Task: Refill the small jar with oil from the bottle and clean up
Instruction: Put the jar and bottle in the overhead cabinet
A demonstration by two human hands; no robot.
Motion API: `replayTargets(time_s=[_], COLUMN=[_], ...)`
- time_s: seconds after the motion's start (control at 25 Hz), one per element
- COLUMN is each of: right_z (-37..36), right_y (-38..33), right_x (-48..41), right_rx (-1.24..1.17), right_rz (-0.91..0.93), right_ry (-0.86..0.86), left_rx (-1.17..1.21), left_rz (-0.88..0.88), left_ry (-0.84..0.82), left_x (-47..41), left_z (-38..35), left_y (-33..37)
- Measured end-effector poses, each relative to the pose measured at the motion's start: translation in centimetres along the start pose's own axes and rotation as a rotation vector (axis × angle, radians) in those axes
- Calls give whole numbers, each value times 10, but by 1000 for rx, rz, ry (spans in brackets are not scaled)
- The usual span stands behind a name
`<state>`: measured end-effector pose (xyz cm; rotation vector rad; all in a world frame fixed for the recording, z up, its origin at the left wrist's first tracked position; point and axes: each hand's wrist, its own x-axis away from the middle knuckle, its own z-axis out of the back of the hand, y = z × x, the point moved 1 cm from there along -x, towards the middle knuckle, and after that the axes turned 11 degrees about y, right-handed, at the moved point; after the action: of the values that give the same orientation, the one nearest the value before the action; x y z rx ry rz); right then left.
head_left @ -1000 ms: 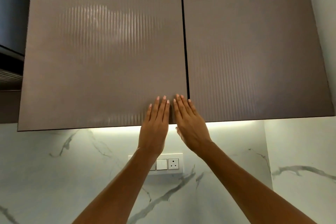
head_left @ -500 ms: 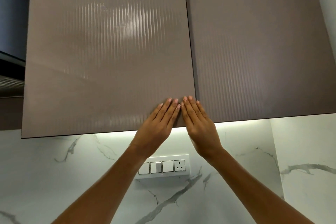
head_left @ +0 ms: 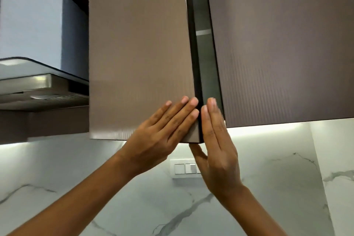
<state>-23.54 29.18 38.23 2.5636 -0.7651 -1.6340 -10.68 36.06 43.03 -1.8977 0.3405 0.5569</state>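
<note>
Cabinet doors (head_left: 139, 53): brown, finely ribbed, satin sheen. Backsplash (head_left: 134, 197): glossy white veined marble. Range hood (head_left: 34, 82): brushed metal.

Brown ribbed cabinet doors (head_left: 138, 53), white marble wall (head_left: 134, 207), steel hood (head_left: 38, 82), under-cabinet light (head_left: 268, 127)

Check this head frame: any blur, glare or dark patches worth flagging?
Head view: motion blur smears the range hood; the under-cabinet light strip blows out white; the cabinet interior is too dark to read; the left hand and right hand read fairly sharp.
</note>
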Motion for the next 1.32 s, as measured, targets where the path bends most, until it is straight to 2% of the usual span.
replayTargets(time_s=[0.16, 0.36, 0.48, 0.6, 0.8, 0.96, 1.32], right_z=[-14, -41, -51, -56, -64, -75, -81], right_y=[-62, -133, -166, -189, -222, -231, -237], right_x=[-11, -11, -17, -23, -26, -27, -28], right_rx=[-269, -601, -699, -785, -1035, -1057, -999], right_rz=[-140, -418, -541, -492, -488, -448, -347], right_ry=[47, 45, 76, 49, -93, -68, -11], left_rx=[-7, -25, -28, -31, -38, -27, -6], left_rz=[-19, -407, -559, -668, -734, -746, -731], left_ry=[-40, -289, -392, -472, -673, -747, -792], left_x=[-4, -33, -51, -52, -44, -42, -36], left_z=[76, 153, 179, 201, 230, 235, 243], left_y=[-39, -99, -117, -128, -150, -157, -166])
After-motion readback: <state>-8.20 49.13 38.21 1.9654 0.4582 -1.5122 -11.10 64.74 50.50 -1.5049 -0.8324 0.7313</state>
